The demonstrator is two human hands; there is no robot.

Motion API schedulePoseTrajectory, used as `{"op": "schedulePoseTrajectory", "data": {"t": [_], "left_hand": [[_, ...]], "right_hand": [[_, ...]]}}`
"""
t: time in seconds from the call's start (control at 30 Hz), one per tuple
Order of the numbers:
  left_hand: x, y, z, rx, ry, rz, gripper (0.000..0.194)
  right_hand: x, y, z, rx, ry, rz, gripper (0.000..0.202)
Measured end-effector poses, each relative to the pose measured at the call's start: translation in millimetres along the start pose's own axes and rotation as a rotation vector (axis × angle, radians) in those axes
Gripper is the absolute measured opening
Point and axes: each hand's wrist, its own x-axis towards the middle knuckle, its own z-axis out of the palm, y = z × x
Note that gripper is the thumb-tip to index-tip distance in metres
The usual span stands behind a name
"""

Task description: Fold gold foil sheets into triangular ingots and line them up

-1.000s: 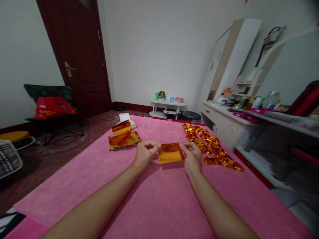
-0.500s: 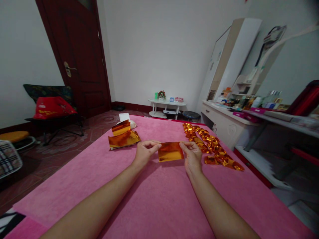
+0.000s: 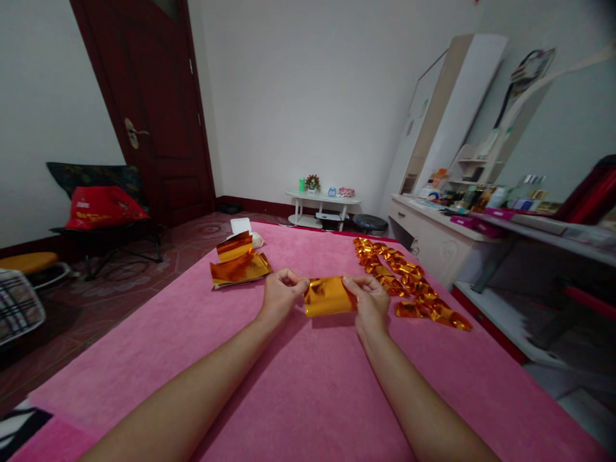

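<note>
A shiny gold foil sheet [image 3: 331, 297] is stretched between my two hands, just above the pink cloth [image 3: 298, 385]. My left hand [image 3: 283, 292] pinches its upper left corner between thumb and fingers. At the upper right corner, my right hand [image 3: 369, 296] grips it in the same way. The sheet looks curved, its lower edge rounded. To the left of my left hand lies a stack of gold foil sheets [image 3: 240, 269]. Beyond my right hand, several folded gold foil pieces [image 3: 409, 276] lie in rows on the cloth.
Behind the foil stack sits a small white box [image 3: 240, 226]. A white dressing table [image 3: 433, 237] with bottles stands along the right. At the far wall is a low white table [image 3: 323, 197]. On the left, a chair holds a red bag [image 3: 106, 207].
The foil sheet has gone from flatter to more curved, its surface now brighter with creases near the left corner. Both hands stay in nearly the same place, still pinching it.
</note>
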Motion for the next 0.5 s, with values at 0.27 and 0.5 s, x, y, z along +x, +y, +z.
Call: {"op": "schedulePoseTrajectory", "data": {"t": [0.27, 0.5], "left_hand": [[-4.1, -28.3, 0.8, 0.37, -0.113, -0.071, 0.018], [-22.4, -16.3, 5.5, 1.102, -0.425, 0.136, 0.032]], "right_hand": [[6.1, 18.4, -17.0, -0.536, -0.027, 0.055, 0.02], [-0.1, 8.9, -21.8, -1.343, -0.158, -0.009, 0.006]]}}
